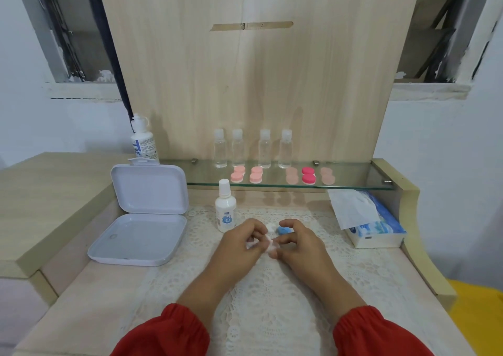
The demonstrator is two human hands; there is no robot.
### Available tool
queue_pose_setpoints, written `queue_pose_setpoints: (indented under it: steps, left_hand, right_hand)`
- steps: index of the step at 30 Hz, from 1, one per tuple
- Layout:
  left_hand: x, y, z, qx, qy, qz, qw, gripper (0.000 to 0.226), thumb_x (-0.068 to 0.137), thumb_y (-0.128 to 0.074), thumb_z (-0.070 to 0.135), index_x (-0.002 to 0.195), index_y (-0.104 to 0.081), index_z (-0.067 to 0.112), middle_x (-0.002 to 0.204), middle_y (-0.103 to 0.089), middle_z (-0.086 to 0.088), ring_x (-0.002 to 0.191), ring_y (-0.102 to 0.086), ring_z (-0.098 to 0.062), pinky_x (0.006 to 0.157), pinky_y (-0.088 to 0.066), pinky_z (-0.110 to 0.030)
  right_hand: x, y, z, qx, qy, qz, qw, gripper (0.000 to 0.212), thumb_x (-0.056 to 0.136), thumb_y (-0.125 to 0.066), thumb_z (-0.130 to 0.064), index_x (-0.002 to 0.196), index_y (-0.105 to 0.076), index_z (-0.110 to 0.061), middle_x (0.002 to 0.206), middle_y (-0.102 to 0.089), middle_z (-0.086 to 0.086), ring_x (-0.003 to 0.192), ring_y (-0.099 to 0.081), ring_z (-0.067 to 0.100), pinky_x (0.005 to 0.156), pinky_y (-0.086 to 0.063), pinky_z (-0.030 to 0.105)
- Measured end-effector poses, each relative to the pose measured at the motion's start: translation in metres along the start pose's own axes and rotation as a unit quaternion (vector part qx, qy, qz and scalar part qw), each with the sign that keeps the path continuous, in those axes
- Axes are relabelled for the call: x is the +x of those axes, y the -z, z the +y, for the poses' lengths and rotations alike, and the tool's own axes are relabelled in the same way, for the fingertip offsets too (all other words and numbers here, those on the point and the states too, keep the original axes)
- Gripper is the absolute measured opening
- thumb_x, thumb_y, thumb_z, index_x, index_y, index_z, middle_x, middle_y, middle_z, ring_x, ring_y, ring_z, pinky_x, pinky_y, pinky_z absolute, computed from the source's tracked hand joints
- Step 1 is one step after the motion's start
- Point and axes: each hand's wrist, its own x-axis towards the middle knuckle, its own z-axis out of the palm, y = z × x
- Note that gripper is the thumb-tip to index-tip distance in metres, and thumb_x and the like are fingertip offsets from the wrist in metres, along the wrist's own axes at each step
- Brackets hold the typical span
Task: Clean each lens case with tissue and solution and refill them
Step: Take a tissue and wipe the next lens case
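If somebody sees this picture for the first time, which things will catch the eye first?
First, the two hands, left and right, meeting mid-table over a lens case with a blue cap. Behind them, the glass shelf holds four clear bottles in a row, with pink cases lined up before them. The open white box lies to the left.

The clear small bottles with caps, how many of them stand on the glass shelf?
4. They stand in a row at the back of the glass shelf: first bottle, second bottle, third bottle, fourth bottle. None seems hidden.
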Motion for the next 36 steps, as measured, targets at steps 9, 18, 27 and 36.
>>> queue_pose_setpoints:
  steps: [9,18,27,36]
  left_hand:
    - [0.016,-0.008,0.005,0.107,0.08,0.004,0.991,0.011,0.085,-0.063,0.017,0.09,-0.073,0.017,0.096,-0.062,0.005,0.084,-0.056,-0.005,0.068,-0.041,-0.011]
    - [0.02,-0.021,0.012,0.144,0.13,0.053,0.98,0.011,0.083,-0.059,0.014,0.089,-0.068,0.015,0.082,-0.063,0.005,0.074,-0.056,-0.01,0.058,-0.038,-0.018]
    - [0.016,-0.006,0.003,-0.149,0.181,0.17,0.957,0.014,0.089,-0.059,0.005,0.089,-0.07,0.014,0.084,-0.066,0.005,0.077,-0.058,-0.006,0.065,-0.044,-0.013]
    - [0.014,-0.004,0.007,-0.319,0.214,0.082,0.92,0.018,0.085,-0.062,-0.004,0.095,-0.074,0.005,0.08,-0.074,-0.011,0.074,-0.069,-0.023,0.064,-0.056,-0.033]
  right_hand:
    - [0.0,0.0,-0.001,-0.007,0.005,0.001,1.0,0.054,0.071,-0.077,-0.025,0.114,-0.048,-0.042,0.092,-0.067,-0.018,0.106,-0.053,0.009,0.098,-0.042,0.04]
    - [-0.001,-0.001,-0.003,-0.013,0.014,0.0,1.0,0.054,0.072,-0.077,-0.025,0.112,-0.046,-0.044,0.09,-0.067,-0.021,0.109,-0.051,0.009,0.099,-0.04,0.037]
    - [-0.008,0.006,-0.007,0.113,0.036,0.066,0.991,0.044,0.086,-0.065,-0.006,0.113,-0.049,-0.037,0.097,-0.065,-0.01,0.088,-0.061,0.003,0.077,-0.048,0.017]
    - [-0.009,0.003,-0.01,0.177,0.044,0.055,0.982,0.045,0.083,-0.067,0.0,0.108,-0.053,-0.034,0.096,-0.069,-0.008,0.083,-0.062,-0.001,0.07,-0.046,0.008]
